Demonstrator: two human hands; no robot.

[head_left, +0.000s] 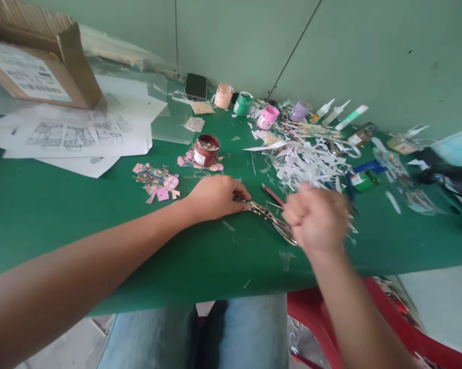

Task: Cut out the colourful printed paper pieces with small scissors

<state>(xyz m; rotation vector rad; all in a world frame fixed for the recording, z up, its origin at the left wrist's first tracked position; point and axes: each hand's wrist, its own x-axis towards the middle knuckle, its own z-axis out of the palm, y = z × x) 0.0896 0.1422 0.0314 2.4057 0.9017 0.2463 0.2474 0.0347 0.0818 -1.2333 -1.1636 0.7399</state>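
My left hand (217, 197) rests on the green table (200, 256), its fingers pinched on a small dark piece at the jaws of a metal hand punch (267, 214). The punch lies slanting down to the right, its silvery handles reaching toward my right hand (319, 218). That hand is raised in a fist and blurred by motion; whether anything is inside it cannot be seen. Behind the punch lies a dark red pen (273, 196). To the left sits a pink patterned cutout (163, 183), and a brown paint jar (206, 150) stands on another.
White paper scraps (311, 161) are heaped at the back right, near a pink paint jar (267, 117) and a green one (243, 103). At the back left are printed sheets (73, 133) and an open cardboard box (46, 66). A black tool (452, 179) is at the right.
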